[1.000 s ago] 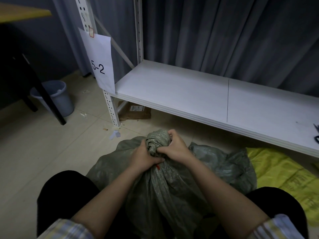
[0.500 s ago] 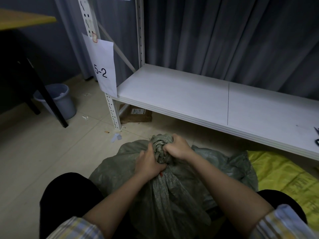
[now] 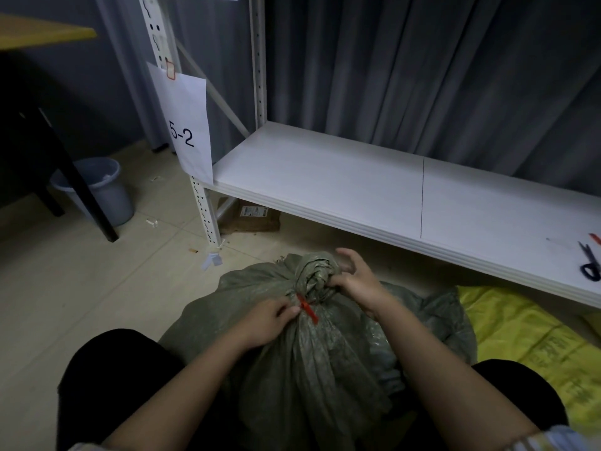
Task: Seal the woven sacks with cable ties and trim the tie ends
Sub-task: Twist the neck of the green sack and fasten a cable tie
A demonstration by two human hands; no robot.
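Note:
A grey-green woven sack (image 3: 312,359) stands on the floor between my knees, its mouth twisted into a bunch at the top. A red cable tie (image 3: 306,306) circles the neck, and its end sticks out toward me. My left hand (image 3: 266,322) pinches the tie at its left side. Against the right side of the bunched neck, my right hand (image 3: 354,281) pinches the fabric with thumb and forefinger; the other fingers are lifted. Blue-handled scissors (image 3: 589,265) lie on the white shelf (image 3: 357,190) at the far right.
A yellow woven sack (image 3: 527,333) lies flat on the floor to the right, under the shelf edge. A grey bucket (image 3: 97,190) stands by a black table leg at left. A cardboard box (image 3: 250,218) sits under the shelf. A paper marked 5-2 hangs on the rack post.
My left hand has slid down from the bunched neck to the red tie, which now shows. My right hand has loosened its full grip on the bunch and lifted its fingers.

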